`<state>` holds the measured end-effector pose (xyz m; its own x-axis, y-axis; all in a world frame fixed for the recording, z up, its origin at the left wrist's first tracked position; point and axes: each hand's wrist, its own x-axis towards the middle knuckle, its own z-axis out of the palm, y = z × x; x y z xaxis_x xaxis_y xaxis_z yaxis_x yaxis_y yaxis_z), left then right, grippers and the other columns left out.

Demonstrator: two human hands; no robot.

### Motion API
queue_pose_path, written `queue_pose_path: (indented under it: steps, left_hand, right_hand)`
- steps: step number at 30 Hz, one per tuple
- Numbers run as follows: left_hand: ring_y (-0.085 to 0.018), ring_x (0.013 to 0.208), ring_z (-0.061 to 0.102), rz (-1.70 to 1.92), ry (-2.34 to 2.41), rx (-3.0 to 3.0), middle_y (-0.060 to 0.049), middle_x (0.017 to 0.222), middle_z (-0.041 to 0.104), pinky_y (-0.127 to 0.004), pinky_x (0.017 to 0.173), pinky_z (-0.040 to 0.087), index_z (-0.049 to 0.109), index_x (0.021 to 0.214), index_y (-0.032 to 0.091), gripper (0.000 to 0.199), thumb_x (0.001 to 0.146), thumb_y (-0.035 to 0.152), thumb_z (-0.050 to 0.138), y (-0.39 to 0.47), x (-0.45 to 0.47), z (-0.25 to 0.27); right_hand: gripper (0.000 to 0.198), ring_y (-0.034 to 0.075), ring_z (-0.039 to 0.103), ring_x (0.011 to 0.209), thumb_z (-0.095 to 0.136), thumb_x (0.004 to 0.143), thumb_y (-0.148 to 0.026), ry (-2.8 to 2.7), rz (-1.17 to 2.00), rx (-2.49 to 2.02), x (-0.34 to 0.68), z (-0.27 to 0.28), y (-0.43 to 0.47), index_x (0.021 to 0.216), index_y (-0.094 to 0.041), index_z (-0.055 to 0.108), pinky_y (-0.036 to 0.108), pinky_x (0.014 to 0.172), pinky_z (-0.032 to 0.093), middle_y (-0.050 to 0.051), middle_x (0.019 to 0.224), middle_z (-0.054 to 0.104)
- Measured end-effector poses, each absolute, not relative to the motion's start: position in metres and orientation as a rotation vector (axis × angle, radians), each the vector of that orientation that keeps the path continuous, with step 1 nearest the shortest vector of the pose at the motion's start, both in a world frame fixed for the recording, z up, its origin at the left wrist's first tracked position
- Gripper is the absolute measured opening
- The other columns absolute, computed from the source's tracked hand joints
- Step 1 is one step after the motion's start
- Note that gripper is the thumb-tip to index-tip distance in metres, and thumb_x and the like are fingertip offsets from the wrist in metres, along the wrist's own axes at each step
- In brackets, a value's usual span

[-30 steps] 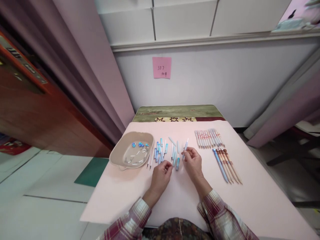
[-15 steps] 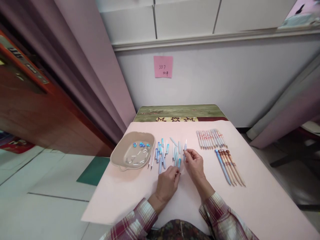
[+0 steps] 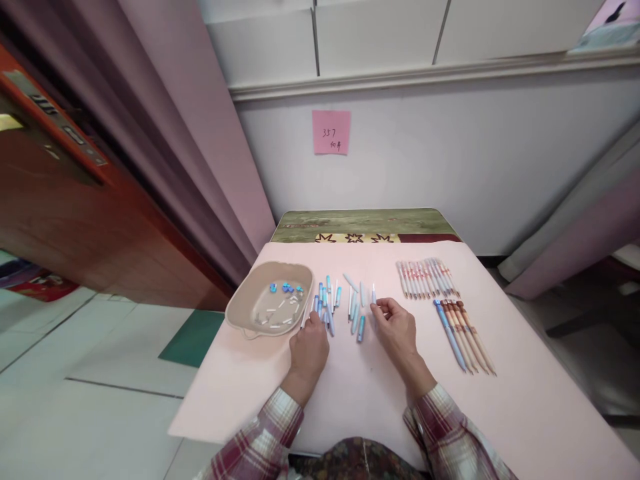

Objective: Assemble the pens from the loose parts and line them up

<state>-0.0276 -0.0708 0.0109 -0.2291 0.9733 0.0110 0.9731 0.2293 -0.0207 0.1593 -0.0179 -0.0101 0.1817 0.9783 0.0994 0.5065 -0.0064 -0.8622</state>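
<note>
Between the thumb and fingers of my right hand (image 3: 399,328), a light-blue pen barrel (image 3: 373,295) stands nearly upright with its narrow white end up. My left hand (image 3: 309,353) is down at the left of the loose pen parts, fingertips closed over the white pen refills (image 3: 304,316) beside the basin; what is pinched is hidden. Several blue pen caps (image 3: 339,297), light-blue barrels (image 3: 355,319) and refills lie between my hands. One teal-blue cap (image 3: 361,329) lies nearer to me.
A beige basin (image 3: 235,317) at the left holds small blue pieces (image 3: 287,287) and short white and clear pieces. To the right lie a row of slim pens (image 3: 427,279) and a row of pens with blue and brown tops (image 3: 463,337). A wall stands behind the pink-covered table (image 3: 360,413).
My left hand has left the teal-blue cap and moved left to the refills by the basin. My right hand stays in place, still holding the barrel.
</note>
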Motion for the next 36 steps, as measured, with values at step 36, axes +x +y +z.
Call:
queue_pose_path:
  steps: [36]
  left_hand:
    - [-0.028, 0.09, 0.069, -0.189, -2.794, -1.897, -0.018, 0.092, 0.073, -0.032, 0.068, 0.045, 0.067, 0.092, 0.009, 0.028, 0.088, 0.025, 0.044, -0.053, -0.032, 0.026]
  right_hand:
    - [0.031, 0.021, 0.061, 0.069, 0.045, 0.091, -0.04, -1.666, 0.536, -1.952, 0.171, -0.009, -0.012, 0.089, -0.02, 0.069, 0.027, 0.058, 0.032, 0.007, 0.076, 0.07]
